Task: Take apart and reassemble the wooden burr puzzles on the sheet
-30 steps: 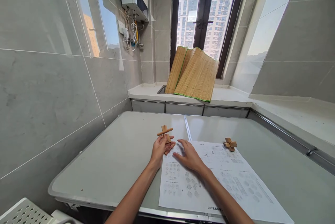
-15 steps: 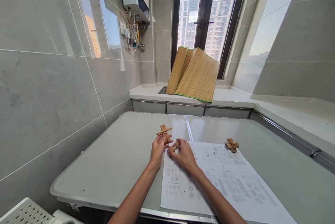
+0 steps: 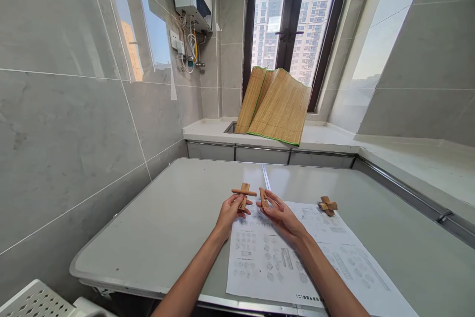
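Observation:
My left hand (image 3: pixel 230 213) grips a cross of joined wooden puzzle pieces (image 3: pixel 245 189), held just above the table by its lower end. A little to the right, my right hand (image 3: pixel 281 212) pinches a single wooden puzzle piece (image 3: pixel 262 197), tilted nearly upright. A small gap separates this piece from the cross. Beneath both hands lies a printed instruction sheet (image 3: pixel 260 272) with rows of small diagrams. An assembled wooden puzzle (image 3: pixel 328 205) rests at the sheet's far right edge.
The white folding table (image 3: pixel 148 238) has a seam (image 3: pixel 265 176) running away from me. Behind it, a bamboo mat (image 3: pixel 284 109) leans against the window above the counter (image 3: pixel 334 134). A white perforated plastic item (image 3: pixel 37 302) stands at the lower left.
Both hands have shifted right. The right hand has lifted its piece and turned it from lying slanted to nearly upright. The cross in the left hand has turned, its crossbar now about level.

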`<state>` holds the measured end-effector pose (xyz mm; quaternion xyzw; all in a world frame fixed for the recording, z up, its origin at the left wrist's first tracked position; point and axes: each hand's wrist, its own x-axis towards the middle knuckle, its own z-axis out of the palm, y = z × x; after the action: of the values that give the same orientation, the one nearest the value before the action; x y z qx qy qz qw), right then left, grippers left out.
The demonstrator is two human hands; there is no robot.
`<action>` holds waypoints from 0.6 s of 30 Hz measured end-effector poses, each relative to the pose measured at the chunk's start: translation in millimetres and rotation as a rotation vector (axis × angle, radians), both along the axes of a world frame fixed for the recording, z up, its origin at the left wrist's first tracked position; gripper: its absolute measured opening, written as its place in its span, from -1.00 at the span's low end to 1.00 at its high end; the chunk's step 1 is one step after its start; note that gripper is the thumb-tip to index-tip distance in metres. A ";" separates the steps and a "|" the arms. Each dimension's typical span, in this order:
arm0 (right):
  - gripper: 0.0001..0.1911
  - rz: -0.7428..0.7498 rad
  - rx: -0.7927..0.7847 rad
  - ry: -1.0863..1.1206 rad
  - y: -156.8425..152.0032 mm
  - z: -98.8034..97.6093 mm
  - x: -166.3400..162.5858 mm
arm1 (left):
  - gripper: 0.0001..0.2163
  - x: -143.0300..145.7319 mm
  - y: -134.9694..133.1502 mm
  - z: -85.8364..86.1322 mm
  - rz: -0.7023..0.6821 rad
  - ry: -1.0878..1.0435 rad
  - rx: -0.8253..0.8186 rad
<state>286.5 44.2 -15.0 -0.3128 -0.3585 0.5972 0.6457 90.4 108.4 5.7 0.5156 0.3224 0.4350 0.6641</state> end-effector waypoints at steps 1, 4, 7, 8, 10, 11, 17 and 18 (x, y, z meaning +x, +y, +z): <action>-0.36 0.019 0.006 -0.003 0.2 -0.2 0.0 | -0.62 0.1 -0.4 0.7 -0.006 0.001 -0.006; -0.42 0.062 0.014 -0.001 0.3 -0.6 0.8 | -0.64 -0.1 0.0 0.8 -0.013 -0.008 -0.020; -0.46 0.067 0.015 0.017 -0.8 0.1 2.3 | -0.65 -0.9 1.8 -0.5 -0.020 -0.023 -0.041; -0.44 0.062 0.019 0.024 -1.3 0.6 2.9 | -0.65 -1.2 2.3 -0.9 -0.025 -0.028 -0.049; -0.40 0.048 0.022 0.027 -2.0 1.6 3.7 | -0.64 -1.8 2.9 -1.5 -0.045 -0.032 -0.058; -0.41 0.039 0.020 0.023 -2.2 1.9 4.0 | -0.64 -2.1 2.9 -1.6 -0.057 -0.030 -0.057; -0.53 0.008 -0.014 -0.003 -2.1 -1.9 3.9 | -0.62 -1.8 0.0 0.1 -0.135 0.002 -0.049; -0.50 0.004 -0.015 -0.010 -2.0 -3.0 3.7 | -0.63 -1.5 -0.6 0.5 -0.149 0.003 -0.048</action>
<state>290.2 42.2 -18.1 -0.3201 -0.3580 0.5994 0.6404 88.9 107.8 6.2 0.5227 0.2942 0.3757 0.7064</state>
